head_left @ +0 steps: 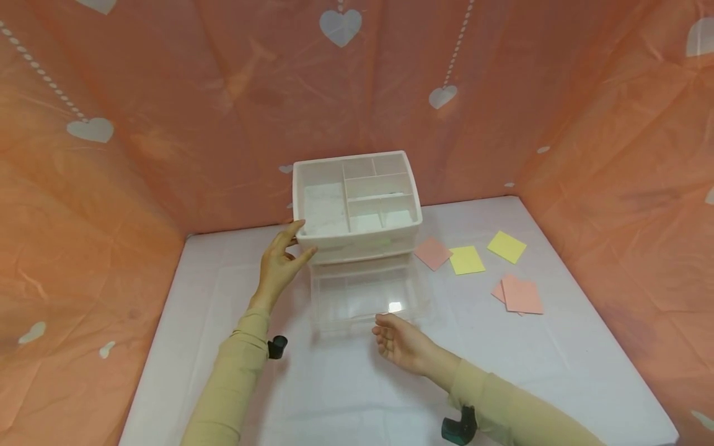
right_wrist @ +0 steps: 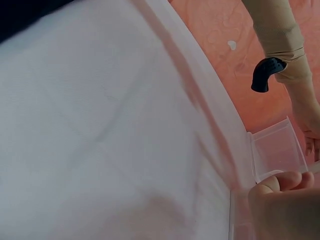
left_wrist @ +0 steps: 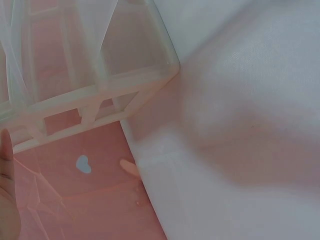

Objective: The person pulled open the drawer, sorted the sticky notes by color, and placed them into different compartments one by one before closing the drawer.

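Observation:
A white drawer organizer [head_left: 365, 244] with a divided top tray stands at the back of the table. Its clear drawer [head_left: 362, 300] is pulled out toward the front. My left hand [head_left: 277, 266] holds the organizer's front left corner, thumb on the front and index finger by the top rim. At the drawer's front edge, right of its middle, my right hand [head_left: 404, 344] has its fingers curled and grips the edge. In the right wrist view the drawer [right_wrist: 277, 150] is partly hidden behind that hand. The left wrist view shows the organizer's side frame [left_wrist: 65, 100] close up.
Right of the organizer lie pink and yellow paper squares: a pink one [head_left: 432, 254], a yellow one [head_left: 467, 260], another yellow one [head_left: 507, 247] and overlapping pink ones [head_left: 522, 295]. An orange curtain [head_left: 251, 124] with hearts surrounds the white table [head_left: 334, 396].

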A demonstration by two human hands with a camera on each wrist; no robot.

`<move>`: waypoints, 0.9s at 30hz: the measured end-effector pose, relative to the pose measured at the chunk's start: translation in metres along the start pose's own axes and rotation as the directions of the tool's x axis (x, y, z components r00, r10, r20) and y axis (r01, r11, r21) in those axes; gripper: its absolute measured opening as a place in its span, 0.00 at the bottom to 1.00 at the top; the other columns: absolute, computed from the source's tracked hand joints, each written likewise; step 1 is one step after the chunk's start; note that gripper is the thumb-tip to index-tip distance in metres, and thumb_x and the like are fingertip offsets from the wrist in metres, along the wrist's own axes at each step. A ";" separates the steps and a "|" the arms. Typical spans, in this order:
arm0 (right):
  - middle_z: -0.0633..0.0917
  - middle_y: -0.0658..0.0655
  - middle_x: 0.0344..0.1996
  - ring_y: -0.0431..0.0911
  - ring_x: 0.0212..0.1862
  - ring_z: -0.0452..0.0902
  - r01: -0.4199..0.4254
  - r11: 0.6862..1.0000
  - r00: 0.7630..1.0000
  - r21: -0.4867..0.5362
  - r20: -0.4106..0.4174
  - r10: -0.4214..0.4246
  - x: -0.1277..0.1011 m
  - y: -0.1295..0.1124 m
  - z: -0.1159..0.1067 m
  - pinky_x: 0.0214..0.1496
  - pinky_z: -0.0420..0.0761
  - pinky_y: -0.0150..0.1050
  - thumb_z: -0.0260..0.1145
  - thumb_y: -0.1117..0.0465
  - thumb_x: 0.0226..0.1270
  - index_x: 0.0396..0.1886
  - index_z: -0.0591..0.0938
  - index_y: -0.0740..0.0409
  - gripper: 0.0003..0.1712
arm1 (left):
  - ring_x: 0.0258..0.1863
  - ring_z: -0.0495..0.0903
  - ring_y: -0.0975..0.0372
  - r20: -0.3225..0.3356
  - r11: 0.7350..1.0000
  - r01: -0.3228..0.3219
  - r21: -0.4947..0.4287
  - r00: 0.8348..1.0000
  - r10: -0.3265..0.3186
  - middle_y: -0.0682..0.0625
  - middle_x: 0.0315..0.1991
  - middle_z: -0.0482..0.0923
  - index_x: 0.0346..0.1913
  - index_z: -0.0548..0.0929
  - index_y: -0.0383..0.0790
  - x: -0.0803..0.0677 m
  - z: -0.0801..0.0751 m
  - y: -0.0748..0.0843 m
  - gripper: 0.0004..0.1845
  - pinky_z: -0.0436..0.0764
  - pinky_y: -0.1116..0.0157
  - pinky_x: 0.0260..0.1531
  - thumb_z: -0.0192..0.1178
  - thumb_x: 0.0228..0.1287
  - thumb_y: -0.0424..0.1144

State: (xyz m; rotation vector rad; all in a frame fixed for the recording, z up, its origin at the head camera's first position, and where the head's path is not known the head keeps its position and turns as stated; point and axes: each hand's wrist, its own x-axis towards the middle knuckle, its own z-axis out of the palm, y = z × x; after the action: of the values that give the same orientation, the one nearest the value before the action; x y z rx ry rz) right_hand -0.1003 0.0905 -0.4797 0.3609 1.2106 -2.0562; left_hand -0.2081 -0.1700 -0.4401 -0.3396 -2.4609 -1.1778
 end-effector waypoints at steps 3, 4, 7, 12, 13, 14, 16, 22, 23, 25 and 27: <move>0.75 0.46 0.29 0.34 0.30 0.71 -0.003 1.000 1.000 -0.005 0.004 0.003 -0.001 0.000 -0.001 0.37 0.74 0.25 0.54 0.55 0.68 0.42 0.66 0.54 0.10 | 0.46 0.82 0.51 -0.004 1.000 -0.008 0.000 1.000 0.008 0.43 0.52 0.77 0.62 0.71 0.53 0.000 0.000 -0.001 0.31 0.75 0.75 0.27 0.68 0.54 0.40; 0.76 0.46 0.29 0.34 0.30 0.71 -0.004 1.000 1.000 -0.007 0.003 0.004 -0.001 0.000 0.000 0.37 0.75 0.25 0.54 0.54 0.68 0.42 0.66 0.54 0.10 | 0.46 0.82 0.51 -0.004 1.000 -0.008 -0.003 1.000 0.008 0.43 0.52 0.77 0.62 0.71 0.53 0.000 0.000 0.000 0.31 0.75 0.75 0.27 0.68 0.54 0.40; 0.77 0.46 0.27 0.34 0.29 0.72 -0.022 1.000 1.000 -0.010 0.019 0.022 -0.003 0.000 0.000 0.36 0.75 0.25 0.54 0.54 0.69 0.41 0.67 0.55 0.11 | 0.46 0.81 0.51 -0.001 1.000 0.001 -0.007 1.000 -0.001 0.44 0.53 0.77 0.62 0.71 0.53 0.001 0.000 -0.001 0.31 0.75 0.75 0.27 0.68 0.54 0.41; 0.79 0.45 0.26 0.34 0.29 0.74 -0.058 0.998 0.995 -0.020 0.083 0.060 -0.006 -0.002 0.000 0.37 0.76 0.26 0.53 0.53 0.70 0.36 0.70 0.54 0.09 | 0.46 0.81 0.50 -0.001 1.000 0.004 -0.012 1.000 -0.004 0.44 0.53 0.77 0.62 0.71 0.54 0.001 0.001 -0.001 0.31 0.75 0.76 0.27 0.68 0.54 0.41; 0.80 0.45 0.26 0.35 0.29 0.74 -0.058 0.998 0.993 -0.027 0.098 0.061 -0.007 -0.004 0.000 0.37 0.76 0.27 0.52 0.53 0.70 0.36 0.71 0.53 0.09 | 0.46 0.81 0.51 -0.003 1.000 0.001 -0.011 1.000 -0.001 0.44 0.53 0.77 0.62 0.71 0.54 0.001 0.001 -0.001 0.31 0.75 0.76 0.27 0.68 0.54 0.41; 0.80 0.45 0.26 0.35 0.30 0.75 -0.057 0.998 0.991 -0.036 0.115 0.061 -0.008 -0.005 0.000 0.38 0.76 0.27 0.52 0.53 0.71 0.36 0.72 0.53 0.09 | 0.46 0.81 0.51 -0.005 1.000 -0.002 -0.011 1.000 0.001 0.44 0.52 0.77 0.62 0.71 0.54 0.001 0.001 -0.002 0.31 0.75 0.76 0.27 0.68 0.54 0.41; 0.81 0.45 0.28 0.35 0.31 0.75 -0.046 0.997 0.987 -0.055 0.154 0.053 -0.010 -0.009 0.000 0.40 0.76 0.27 0.51 0.53 0.71 0.37 0.73 0.53 0.09 | 0.46 0.82 0.51 -0.008 1.000 -0.006 -0.010 1.000 0.006 0.44 0.52 0.77 0.62 0.71 0.54 0.001 0.002 -0.002 0.31 0.75 0.77 0.26 0.68 0.54 0.41; 0.83 0.45 0.33 0.36 0.37 0.77 0.001 0.996 0.958 -0.092 0.285 0.026 -0.017 -0.022 0.000 0.46 0.77 0.29 0.47 0.54 0.73 0.45 0.73 0.54 0.12 | 0.45 0.82 0.52 -0.018 1.000 -0.010 -0.010 1.000 0.010 0.44 0.51 0.78 0.62 0.72 0.54 0.000 0.002 -0.002 0.31 0.74 0.78 0.26 0.69 0.53 0.40; 0.83 0.45 0.34 0.36 0.37 0.78 0.006 0.995 0.955 -0.096 0.297 0.022 -0.018 -0.025 0.000 0.47 0.77 0.29 0.47 0.54 0.73 0.46 0.73 0.54 0.12 | 0.45 0.82 0.52 -0.019 1.000 -0.013 -0.008 1.000 0.013 0.44 0.51 0.78 0.62 0.72 0.54 0.000 0.002 -0.002 0.31 0.74 0.78 0.26 0.69 0.53 0.40; 0.83 0.46 0.35 0.36 0.38 0.78 0.021 0.995 0.951 -0.097 0.309 0.010 -0.020 -0.030 -0.001 0.48 0.77 0.29 0.46 0.55 0.74 0.47 0.73 0.54 0.12 | 0.45 0.82 0.52 -0.023 1.000 -0.020 -0.002 1.000 0.020 0.44 0.51 0.78 0.62 0.72 0.53 0.000 0.002 -0.002 0.31 0.74 0.77 0.26 0.69 0.53 0.40; 0.83 0.46 0.36 0.37 0.38 0.78 0.048 0.995 0.952 -0.089 0.306 -0.019 -0.022 -0.036 -0.001 0.48 0.78 0.30 0.45 0.56 0.74 0.47 0.73 0.54 0.12 | 0.45 0.82 0.52 -0.026 1.000 -0.024 0.003 0.999 0.024 0.44 0.51 0.78 0.62 0.72 0.53 0.000 0.002 -0.002 0.31 0.74 0.77 0.26 0.69 0.53 0.40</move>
State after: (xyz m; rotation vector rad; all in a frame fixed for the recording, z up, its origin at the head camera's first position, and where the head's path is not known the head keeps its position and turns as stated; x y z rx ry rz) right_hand -0.1097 0.1125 -0.4448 -0.0251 1.1251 -1.9848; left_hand -0.2088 -0.1699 -0.4423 -0.3505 -2.4291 -1.1623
